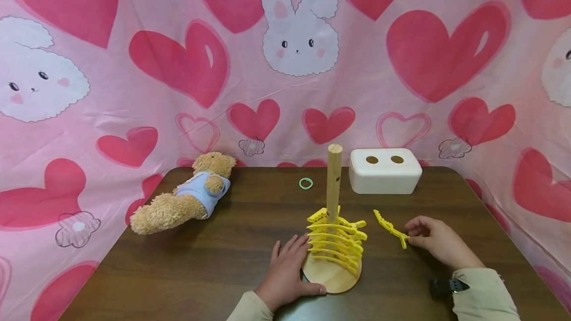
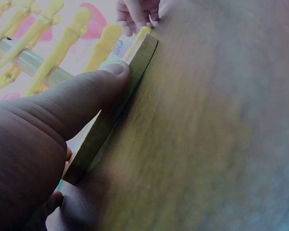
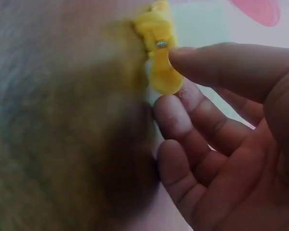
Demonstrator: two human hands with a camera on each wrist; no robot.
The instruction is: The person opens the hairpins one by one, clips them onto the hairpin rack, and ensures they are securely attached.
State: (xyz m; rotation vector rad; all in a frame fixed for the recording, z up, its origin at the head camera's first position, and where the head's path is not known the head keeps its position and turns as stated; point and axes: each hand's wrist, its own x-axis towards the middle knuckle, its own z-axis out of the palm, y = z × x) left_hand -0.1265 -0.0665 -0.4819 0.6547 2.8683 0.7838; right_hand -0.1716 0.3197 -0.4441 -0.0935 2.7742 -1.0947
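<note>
A wooden stand, with a round base (image 1: 327,279) and an upright post (image 1: 333,182), stands in front of me. Several yellow hair clips (image 1: 336,244) are stacked along the lower part of the post. My left hand (image 1: 287,274) rests against the left and front of the base with its fingers spread. In the left wrist view the thumb (image 2: 94,84) presses along the base's edge (image 2: 118,110). One more yellow hair clip (image 1: 389,227) lies on the table right of the stand. My right hand (image 1: 439,241) pinches its near end; the right wrist view shows the thumb against the clip (image 3: 161,53).
A white box (image 1: 385,182) with two round holes stands at the back right. Behind the post, slightly left, lies a small green ring (image 1: 306,184). A teddy bear (image 1: 202,189) in a blue top lies at the table's left edge. A pink heart-patterned cloth hangs behind.
</note>
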